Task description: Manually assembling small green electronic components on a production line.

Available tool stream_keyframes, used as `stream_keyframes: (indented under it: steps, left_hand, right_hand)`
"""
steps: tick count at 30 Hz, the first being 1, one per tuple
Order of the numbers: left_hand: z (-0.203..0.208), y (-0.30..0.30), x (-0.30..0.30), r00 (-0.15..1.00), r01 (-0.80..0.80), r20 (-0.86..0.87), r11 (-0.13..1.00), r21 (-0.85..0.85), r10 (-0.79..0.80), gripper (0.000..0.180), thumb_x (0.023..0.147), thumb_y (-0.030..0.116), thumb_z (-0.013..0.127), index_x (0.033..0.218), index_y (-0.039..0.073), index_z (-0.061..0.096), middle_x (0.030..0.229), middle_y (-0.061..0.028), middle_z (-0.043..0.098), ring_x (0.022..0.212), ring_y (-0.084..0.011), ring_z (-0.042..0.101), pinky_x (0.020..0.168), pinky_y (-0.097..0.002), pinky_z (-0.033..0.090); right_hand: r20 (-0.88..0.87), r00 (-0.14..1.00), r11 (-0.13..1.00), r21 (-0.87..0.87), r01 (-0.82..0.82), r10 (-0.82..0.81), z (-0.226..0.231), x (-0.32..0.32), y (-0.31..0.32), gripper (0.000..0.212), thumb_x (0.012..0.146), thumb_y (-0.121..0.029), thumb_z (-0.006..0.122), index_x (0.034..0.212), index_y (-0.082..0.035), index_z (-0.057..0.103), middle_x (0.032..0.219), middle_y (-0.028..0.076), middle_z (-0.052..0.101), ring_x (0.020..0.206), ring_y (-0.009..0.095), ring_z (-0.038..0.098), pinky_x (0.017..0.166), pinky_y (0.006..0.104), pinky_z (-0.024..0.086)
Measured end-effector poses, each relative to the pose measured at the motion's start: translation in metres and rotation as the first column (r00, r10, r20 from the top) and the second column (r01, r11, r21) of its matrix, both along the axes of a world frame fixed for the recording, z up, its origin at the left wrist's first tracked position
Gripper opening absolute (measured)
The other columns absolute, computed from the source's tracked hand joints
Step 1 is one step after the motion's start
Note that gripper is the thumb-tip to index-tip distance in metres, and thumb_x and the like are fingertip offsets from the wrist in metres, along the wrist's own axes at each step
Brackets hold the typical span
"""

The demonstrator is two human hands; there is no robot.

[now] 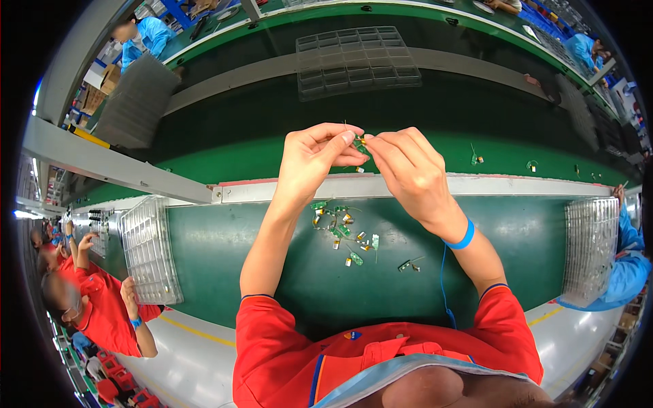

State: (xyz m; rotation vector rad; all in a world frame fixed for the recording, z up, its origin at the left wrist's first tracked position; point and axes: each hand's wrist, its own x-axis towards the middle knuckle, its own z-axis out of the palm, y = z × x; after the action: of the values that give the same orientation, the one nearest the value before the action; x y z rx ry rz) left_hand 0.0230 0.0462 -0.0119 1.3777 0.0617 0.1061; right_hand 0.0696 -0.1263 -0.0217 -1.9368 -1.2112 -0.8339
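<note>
Both hands meet over the far edge of the workbench, pinching one small green circuit board (360,145) with a gold-coloured part and a thin wire. My left hand (309,160) holds it between thumb and fingers from the left. From the right, the fingertips of my right hand (413,166) close on its gold end, and they partly hide it. A blue wrist strap (462,235) with a cord circles my right wrist. Below the hands, a loose group of similar circuit boards (336,232) with small silver-and-yellow battery cells lies on the green mat.
A white rail (503,185) separates my bench from a green conveyor belt (238,160) carrying several boards. A clear compartment tray (357,62) lies across the belt. Stacked trays stand at left (151,251) and right (589,251). Co-workers sit on both sides.
</note>
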Motion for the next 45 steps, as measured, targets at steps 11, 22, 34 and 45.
stream_keyframes:
  steps: [11,22,34,45]
  left_hand:
    - [-0.007,-0.017,-0.003,0.987,-0.136,0.108,0.974,0.18,0.118,0.017,0.09,0.004,0.061,0.102,-0.006,0.066,0.093,-0.0144,0.068,0.079,-0.0202,0.07,0.071,-0.0257,0.058]
    - [0.001,-0.028,-0.011,0.968,-0.145,0.212,0.989,0.03,0.135,0.021,0.093,0.008,0.057,0.108,-0.006,0.064,0.093,-0.0161,0.069,0.084,-0.0216,0.07,0.079,-0.0292,0.057]
    - [0.004,-0.029,-0.015,0.963,-0.117,0.248,0.993,0.027,0.107,0.021,0.09,0.003,0.062,0.109,-0.005,0.065,0.1,-0.0131,0.066,0.091,-0.0213,0.067,0.083,-0.03,0.056]
    - [0.001,-0.035,-0.016,0.953,-0.196,0.209,0.973,-0.121,0.218,0.021,0.088,0.007,0.065,0.106,-0.005,0.066,0.095,-0.0134,0.068,0.084,-0.0167,0.067,0.079,-0.0293,0.057]
  right_hand:
    - [-0.032,0.998,0.996,0.075,0.051,-0.049,0.006,-0.007,-0.004,0.02,0.068,0.003,0.075,0.086,-0.001,0.068,0.079,0.009,0.065,0.068,0.023,0.06,0.056,0.0306,0.049]
    - [-0.73,0.637,0.928,0.367,0.06,0.248,0.016,-0.014,-0.003,0.012,0.083,-0.008,0.071,0.09,0.001,0.07,0.083,0.008,0.068,0.075,0.011,0.064,0.065,0.0239,0.053]
    - [-0.741,0.583,0.905,0.426,0.024,0.333,0.019,-0.013,-0.005,0.01,0.083,-0.006,0.071,0.089,0.002,0.071,0.083,0.007,0.067,0.076,0.012,0.064,0.068,0.0231,0.053]
    - [-0.507,0.852,0.928,0.365,0.07,0.135,0.01,-0.014,0.002,0.021,0.074,0.003,0.075,0.094,-0.001,0.068,0.091,0.009,0.064,0.075,0.013,0.063,0.065,0.0232,0.053]
